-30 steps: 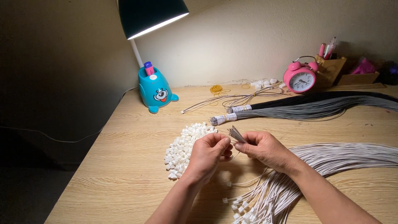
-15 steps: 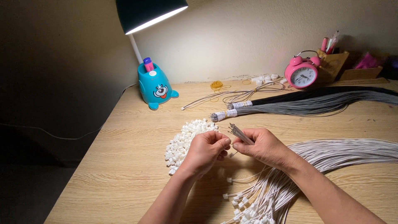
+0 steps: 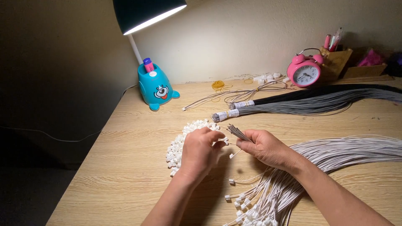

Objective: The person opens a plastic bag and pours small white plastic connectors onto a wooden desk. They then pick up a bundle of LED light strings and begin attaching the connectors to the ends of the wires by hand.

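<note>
Left hand [image 3: 200, 151] has dropped onto the white connectors [image 3: 181, 142], grip pinching 1; right hand [image 3: 261, 146] clamps grey wires [image 3: 238, 132].

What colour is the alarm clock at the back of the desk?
Pink, with a white face; the alarm clock shows in the head view.

Home desk: lamp [image 3: 146, 12], alarm clock [image 3: 304, 72]

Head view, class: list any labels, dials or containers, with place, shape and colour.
Pink round twin-bell alarm clock, white dial: back right, by wall.
Pale paper label bands wrapping the grey and black cord bundle ends: desk centre.
Brown cardboard pen box: right of clock.
</note>
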